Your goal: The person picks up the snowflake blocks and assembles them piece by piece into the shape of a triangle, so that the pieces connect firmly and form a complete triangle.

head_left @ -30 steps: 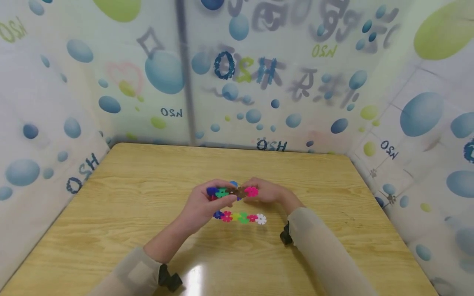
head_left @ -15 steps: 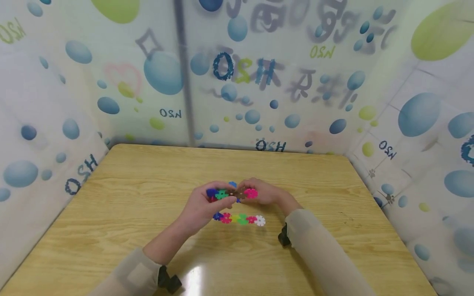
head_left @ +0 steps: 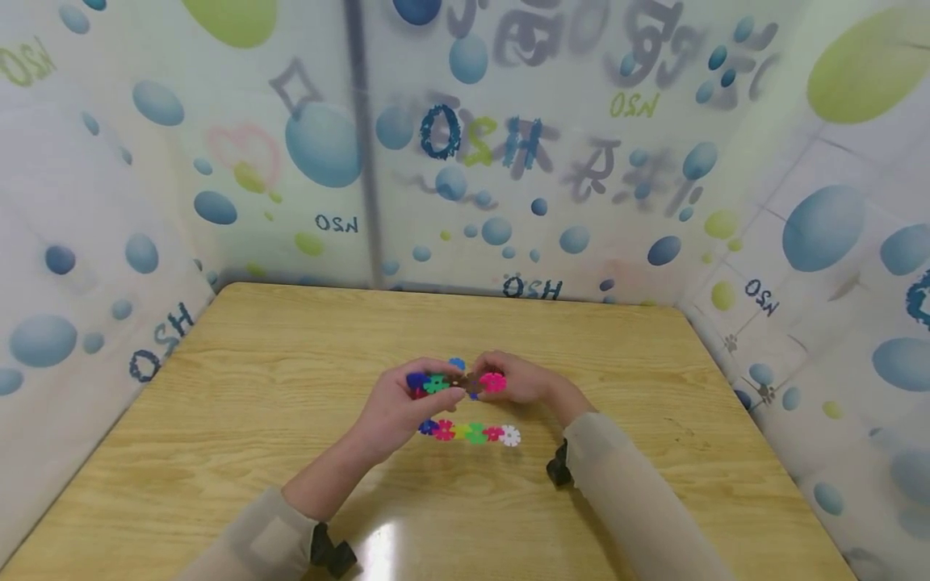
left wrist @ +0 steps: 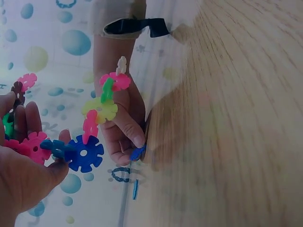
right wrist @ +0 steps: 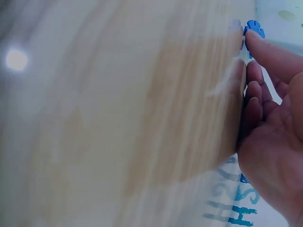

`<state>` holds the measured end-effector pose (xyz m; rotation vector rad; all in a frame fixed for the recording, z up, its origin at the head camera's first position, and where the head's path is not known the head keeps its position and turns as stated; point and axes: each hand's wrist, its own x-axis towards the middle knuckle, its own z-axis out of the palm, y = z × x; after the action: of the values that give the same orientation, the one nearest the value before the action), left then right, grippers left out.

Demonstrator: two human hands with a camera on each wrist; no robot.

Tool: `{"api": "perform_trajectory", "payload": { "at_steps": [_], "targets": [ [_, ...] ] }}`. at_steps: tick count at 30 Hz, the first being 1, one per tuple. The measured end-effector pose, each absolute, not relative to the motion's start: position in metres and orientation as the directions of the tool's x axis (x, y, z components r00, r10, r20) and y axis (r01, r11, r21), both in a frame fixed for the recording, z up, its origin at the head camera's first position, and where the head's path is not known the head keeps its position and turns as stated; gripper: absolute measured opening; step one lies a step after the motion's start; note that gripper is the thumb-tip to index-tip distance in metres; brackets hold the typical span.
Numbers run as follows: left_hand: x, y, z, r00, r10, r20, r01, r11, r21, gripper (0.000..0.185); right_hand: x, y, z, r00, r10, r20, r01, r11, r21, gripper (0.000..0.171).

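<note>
My left hand [head_left: 385, 411] grips a chain of interlocking plastic snowflake discs [left wrist: 85, 154], held above the table. Its links are pink, brown, green, blue, yellow and white. One run of the chain lies along the fingers; another shows nearer the body in the head view, with a white disc [head_left: 511, 436] at its end. Low at the tabletop, my right hand [head_left: 525, 381] pinches a single blue snowflake disc [left wrist: 138, 152] between thumb and fingers. The left hand and chain partly hide this disc in the head view. Another blue disc [left wrist: 135, 189] lies on the table beyond it.
The wood-grained table [head_left: 291, 339] reaches back to a patterned curtain [head_left: 472, 226], with similar hangings at both sides. Dark bands with small blocks [head_left: 333, 553] sit on both wrists.
Both hands stay almost in place, the left still gripping the chain. The blue disc at the right hand shows slightly farther right in the head view.
</note>
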<state>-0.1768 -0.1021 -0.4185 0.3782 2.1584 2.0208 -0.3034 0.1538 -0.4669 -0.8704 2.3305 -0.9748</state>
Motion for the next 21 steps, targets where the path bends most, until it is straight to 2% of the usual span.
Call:
{"api": "perform_trajectory", "payload": {
  "at_steps": [7, 12, 21],
  "targets": [
    [-0.177, -0.103, -0.418, -0.955, 0.292, 0.042, 0.065, 0.069, 0.996, 0.031, -0.295, 0.160, -0.458, -0.763, -0.615, -0.201, -0.251, 0.568, -0.784, 0.018],
    [-0.177, -0.104, -0.420, -0.956, 0.293, 0.029, 0.050, 0.067, 0.996, 0.032, -0.286, 0.167, -0.447, -0.805, -0.579, -0.128, -0.264, 0.544, -0.797, 0.014],
    [-0.179, -0.102, -0.423, -0.954, 0.297, 0.042, 0.062, 0.057, 0.996, 0.030, -0.247, 0.188, -0.430, -0.857, -0.513, 0.060, -0.266, 0.339, -0.903, 0.016]
  ]
}}
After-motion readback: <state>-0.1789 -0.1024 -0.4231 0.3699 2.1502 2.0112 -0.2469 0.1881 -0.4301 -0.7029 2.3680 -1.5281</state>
